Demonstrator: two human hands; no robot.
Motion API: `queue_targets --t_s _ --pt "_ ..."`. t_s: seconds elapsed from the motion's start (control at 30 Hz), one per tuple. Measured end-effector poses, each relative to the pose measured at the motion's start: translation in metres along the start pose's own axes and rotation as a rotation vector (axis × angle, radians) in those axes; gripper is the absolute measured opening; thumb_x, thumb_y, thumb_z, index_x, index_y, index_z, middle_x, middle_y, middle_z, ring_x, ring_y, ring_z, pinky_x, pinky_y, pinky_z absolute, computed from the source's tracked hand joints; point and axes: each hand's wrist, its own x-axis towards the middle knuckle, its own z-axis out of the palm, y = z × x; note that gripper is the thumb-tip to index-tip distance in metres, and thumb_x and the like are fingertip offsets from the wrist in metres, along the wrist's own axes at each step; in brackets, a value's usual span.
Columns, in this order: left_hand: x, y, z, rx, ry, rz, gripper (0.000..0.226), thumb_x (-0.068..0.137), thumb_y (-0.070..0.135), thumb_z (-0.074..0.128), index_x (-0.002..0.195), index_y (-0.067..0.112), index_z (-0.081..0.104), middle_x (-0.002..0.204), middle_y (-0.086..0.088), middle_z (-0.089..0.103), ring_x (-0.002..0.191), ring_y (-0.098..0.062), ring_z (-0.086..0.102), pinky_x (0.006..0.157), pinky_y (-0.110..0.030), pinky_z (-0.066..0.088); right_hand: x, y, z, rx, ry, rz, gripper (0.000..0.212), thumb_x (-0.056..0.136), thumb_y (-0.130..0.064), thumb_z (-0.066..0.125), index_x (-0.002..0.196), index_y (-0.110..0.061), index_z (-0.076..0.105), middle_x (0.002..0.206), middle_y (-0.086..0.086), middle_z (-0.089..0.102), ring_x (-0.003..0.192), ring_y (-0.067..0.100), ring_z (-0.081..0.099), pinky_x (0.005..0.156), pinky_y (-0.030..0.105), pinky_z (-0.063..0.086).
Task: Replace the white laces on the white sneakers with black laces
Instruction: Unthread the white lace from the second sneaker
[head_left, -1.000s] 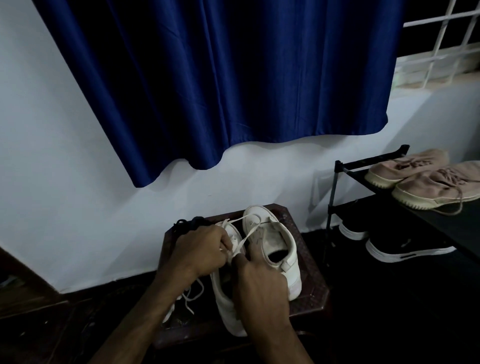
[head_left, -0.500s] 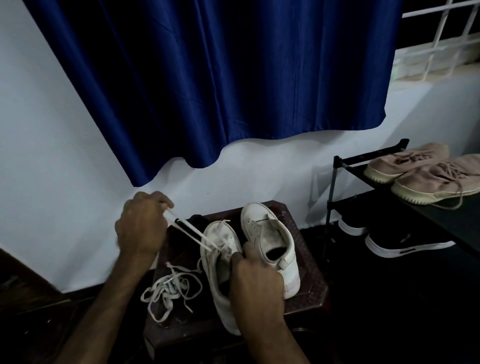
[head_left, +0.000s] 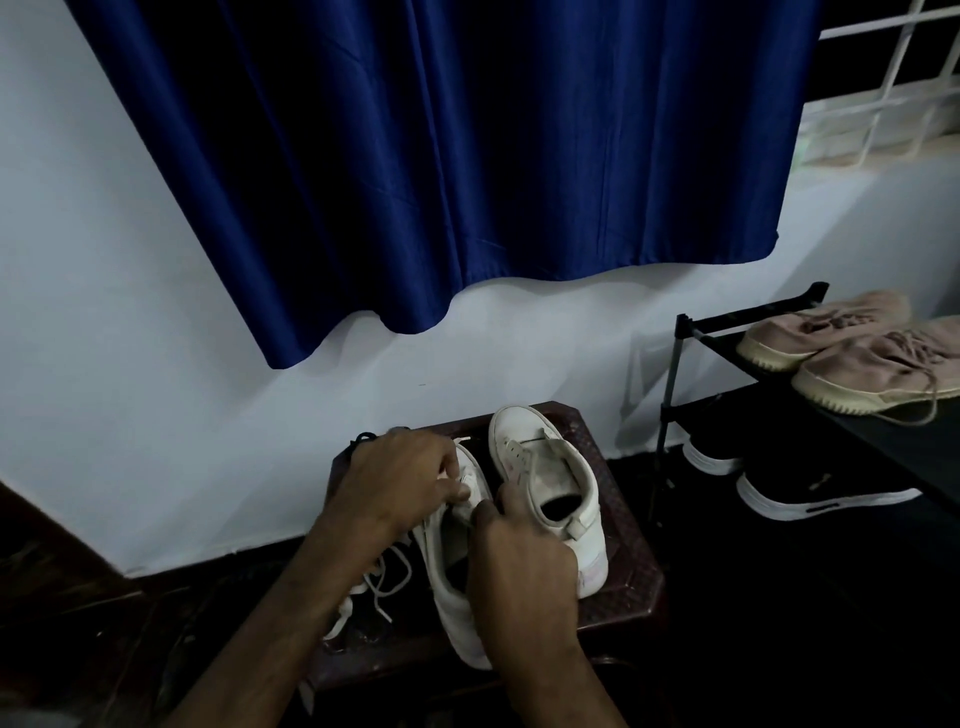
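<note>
Lace (head_left: 463, 441) was pinched anew by the returned left hand (head_left: 400, 478), lower centre, the sneaker (head_left: 454, 613) gripped by the right hand (head_left: 519, 569); unlacing unfinished.

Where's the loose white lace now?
Head view: the white lace lies heaped on the stool's left side, beside the nearer sneaker, under the left forearm.

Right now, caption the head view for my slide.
Left hand pinches the lace while right hand steadies the sneaker on a stool.
</note>
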Motion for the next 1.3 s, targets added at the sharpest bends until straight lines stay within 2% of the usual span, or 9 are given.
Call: queue_targets --t_s 0.1,0.33,0.47,0.57,0.7,0.87,1.07,1.2,1.3 --pt "0.004 -0.005 -0.012 -0.032 -0.227 0.061 0.022 0.088 0.045 0.063 0.107 0.037 0.070 0.109 0.018 0.060 0.108 -0.009 0.056 0.089 -0.028 0.044 -0.001 0.002 0.000 0.004 -0.016 -0.007 0.032 0.033 -0.015 0.085 0.053 -0.018 0.061 0.069 -0.001 0.060 0.028 0.015 0.045 0.036 0.019 0.015" --pt "0.014 -0.017 -0.010 -0.024 -0.304 0.072 0.042 0.093 0.051 0.054 0.087 0.011 0.065 0.097 -0.004 0.065 0.087 -0.020 0.061 0.076 -0.034 0.046 -0.002 0.002 0.002 0.007 -0.009 -0.009 0.029 0.037 -0.014 0.084 0.057 -0.018 0.063 0.069 -0.002 0.060 0.028 0.013 0.044 0.036 0.018 0.015" --pt "0.022 -0.002 -0.023 -0.617 -0.179 0.022 0.061 0.098 0.052 0.040 0.097 -0.004 0.065 0.081 0.003 0.067 0.074 -0.010 0.063 0.074 -0.029 0.049 -0.002 0.002 0.002 0.008 -0.040 -0.008 0.032 0.035 -0.014 0.084 0.060 -0.018 0.065 0.071 -0.001 0.059 0.029 0.014 0.045 0.034 0.020 0.017" --pt "0.028 0.014 -0.034 -0.901 -0.137 0.138 0.044 0.095 0.048 0.048 0.097 0.012 0.073 0.101 0.003 0.069 0.094 -0.008 0.065 0.088 -0.031 0.050 -0.002 0.002 0.001 0.012 -0.064 -0.012 0.035 0.033 -0.015 0.084 0.062 -0.020 0.065 0.072 -0.003 0.059 0.029 0.014 0.046 0.034 0.019 0.017" --pt "0.034 0.004 -0.021 -0.520 -0.039 0.196 0.032 0.093 0.050 0.053 0.095 0.025 0.072 0.108 0.009 0.061 0.097 -0.008 0.061 0.094 -0.039 0.049 -0.002 0.003 0.000 0.021 -0.066 -0.015 0.036 0.033 -0.016 0.084 0.064 -0.020 0.066 0.075 -0.002 0.061 0.030 0.013 0.047 0.034 0.019 0.016" --pt "0.019 -0.018 -0.002 -0.197 -0.211 0.167 0.011 0.089 0.039 0.062 0.096 0.036 0.070 0.092 0.025 0.060 0.091 0.000 0.057 0.085 -0.031 0.048 -0.002 0.002 -0.002 0.005 -0.041 -0.018 0.031 0.039 -0.019 0.085 0.065 -0.023 0.068 0.072 -0.005 0.060 0.032 0.011 0.048 0.036 0.020 0.014" --pt "0.013 -0.015 0.004 -0.037 -0.109 0.102 0.016 0.087 0.042 0.066 0.088 0.026 0.072 0.094 0.012 0.068 0.079 -0.006 0.057 0.069 -0.026 0.040 -0.001 0.002 -0.003 -0.037 -0.031 -0.024 0.034 0.041 -0.016 0.085 0.071 -0.022 0.071 0.072 -0.003 0.061 0.031 0.014 0.049 0.037 0.021 0.015" --pt "0.014 -0.011 0.004 0.146 -0.146 0.141 0.020 0.097 0.037 0.054 0.103 0.024 0.068 0.112 0.003 0.063 0.101 -0.019 0.061 0.080 -0.032 0.043 0.000 0.002 -0.002 -0.035 -0.034 -0.012 0.031 0.040 -0.015 0.086 0.064 -0.019 0.067 0.071 -0.002 0.062 0.031 0.015 0.049 0.037 0.021 0.015" --pt "0.010 -0.034 -0.003 0.066 -0.095 0.104 0.015 0.102 0.028 0.043 0.106 0.021 0.055 0.116 0.000 0.054 0.106 -0.020 0.057 0.084 -0.036 0.041 -0.001 0.002 -0.001 -0.033 -0.035 -0.002 0.031 0.040 -0.013 0.085 0.064 -0.018 0.066 0.078 0.000 0.065 0.031 0.018 0.050 0.035 0.021 0.017"
